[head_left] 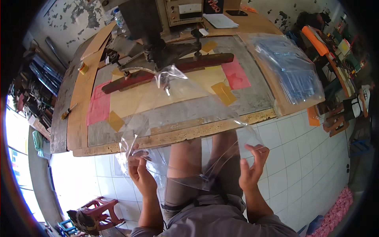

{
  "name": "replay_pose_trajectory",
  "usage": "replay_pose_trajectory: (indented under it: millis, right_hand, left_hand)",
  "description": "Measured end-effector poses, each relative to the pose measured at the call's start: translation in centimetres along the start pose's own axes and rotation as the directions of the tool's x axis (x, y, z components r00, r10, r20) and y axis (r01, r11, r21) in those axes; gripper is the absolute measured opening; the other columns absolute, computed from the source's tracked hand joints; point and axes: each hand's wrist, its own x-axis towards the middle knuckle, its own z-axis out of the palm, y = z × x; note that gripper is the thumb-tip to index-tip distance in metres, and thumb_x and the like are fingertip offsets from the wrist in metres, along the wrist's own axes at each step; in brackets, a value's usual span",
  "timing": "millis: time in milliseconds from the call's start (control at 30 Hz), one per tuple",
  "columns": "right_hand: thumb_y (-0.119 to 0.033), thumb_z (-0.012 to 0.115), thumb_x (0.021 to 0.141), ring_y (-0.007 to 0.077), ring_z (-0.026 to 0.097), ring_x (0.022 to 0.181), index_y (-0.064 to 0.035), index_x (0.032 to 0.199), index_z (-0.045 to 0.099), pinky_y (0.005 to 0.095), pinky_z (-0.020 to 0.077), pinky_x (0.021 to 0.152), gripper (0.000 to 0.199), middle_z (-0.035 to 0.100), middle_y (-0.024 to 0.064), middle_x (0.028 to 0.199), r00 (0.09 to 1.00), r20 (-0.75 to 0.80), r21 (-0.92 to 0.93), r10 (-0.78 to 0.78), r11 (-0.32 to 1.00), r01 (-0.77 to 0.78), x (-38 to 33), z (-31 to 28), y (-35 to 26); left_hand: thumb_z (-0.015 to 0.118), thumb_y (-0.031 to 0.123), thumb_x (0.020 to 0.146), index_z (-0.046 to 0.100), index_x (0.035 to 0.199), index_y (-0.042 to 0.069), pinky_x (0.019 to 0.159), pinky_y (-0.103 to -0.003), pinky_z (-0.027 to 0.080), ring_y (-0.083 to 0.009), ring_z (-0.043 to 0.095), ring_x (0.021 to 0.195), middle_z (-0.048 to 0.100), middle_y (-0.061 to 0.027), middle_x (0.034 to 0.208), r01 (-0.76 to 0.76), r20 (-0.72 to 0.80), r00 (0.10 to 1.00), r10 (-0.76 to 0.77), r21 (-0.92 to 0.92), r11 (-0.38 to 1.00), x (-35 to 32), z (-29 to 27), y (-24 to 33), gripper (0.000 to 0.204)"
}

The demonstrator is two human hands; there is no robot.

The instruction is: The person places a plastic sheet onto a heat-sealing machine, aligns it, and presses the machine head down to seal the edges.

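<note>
Where tiles [300, 158] spread, worn wooden workbench [79, 102], peeling wall [75, 15]

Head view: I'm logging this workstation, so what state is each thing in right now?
Clear plastic sheet: stretched from the press bar to both hands, crinkled.
Left hand: gripping the sheet's left edge.
Right hand: fingers pinching the sheet's right edge.
Press bar: down over the sheet's far end.
Stack of plastic bags: lying flat on the bench, untouched.
Red stool: upright on the floor.

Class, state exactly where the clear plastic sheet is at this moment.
In the head view the clear plastic sheet stretches from under the press bar at centre, over the bench edge, down to the left hand and right hand.
</note>
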Motion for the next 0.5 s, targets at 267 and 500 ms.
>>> replay_pose_trajectory:
  millis: [267, 500]
  right_hand:
    - [-0.031, 0.045, 0.108, 0.0451, 0.012, 0.162, -0.0085, 0.135, 0.067, 0.0625, 0.0136, 0.130, 0.041, 0.028, 0.0192, 0.172, 0.884, 0.466, 0.798, 0.049, -0.454, -0.396, -0.6, -1.0, 2.2]
    - [-0.005, 0.064, 0.100, 0.0375, 0.066, 0.127, -0.0056, 0.137, 0.065, 0.0436, 0.0542, 0.105, 0.036, 0.061, 0.0225, 0.146, 0.746, 0.648, 0.760, -0.155, 0.191, -0.621, -0.1, 5.4, -0.1]
  left_hand:
    - [0.058, 0.013, 0.100, 0.060, 0.100, 0.005, 0.083, -0.042, 0.059, -0.0300, 0.066, 0.110, 0.055, -0.0231, 0.143, 0.346, 0.343, 0.911, -0.230, -0.331, 0.878, 0.6, 1.9, 1.3, 0.008]
    - [0.064, 0.015, 0.102, 0.063, 0.117, -0.002, 0.100, -0.035, 0.047, -0.0228, 0.058, 0.119, 0.056, -0.0170, 0.136, 0.388, 0.672, 0.678, -0.298, 0.018, 0.922, -1.8, 5.7, 1.7, 0.023]
